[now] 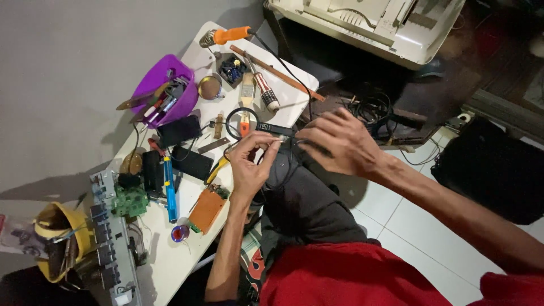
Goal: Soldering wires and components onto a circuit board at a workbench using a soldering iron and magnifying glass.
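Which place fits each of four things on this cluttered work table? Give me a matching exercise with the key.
Things:
1. purple bowl
2. orange-handled soldering iron
3. blue pen-shaped tool
4. yellow container

Places:
A. lying along the table's middle, beside black flat devices
B. off the table's near-left corner, stuffed with tools
C. at the table's far end, cord trailing off
D. on the table's left side, filled with hand tools

Pairs: 1-D, 2-C, 3-A, 4-B

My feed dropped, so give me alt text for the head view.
Both hands, left hand and right hand, pinch a thin wire above the person's lap. Beside them a white table holds a purple bowl of tools, a magnifier and circuit boards.
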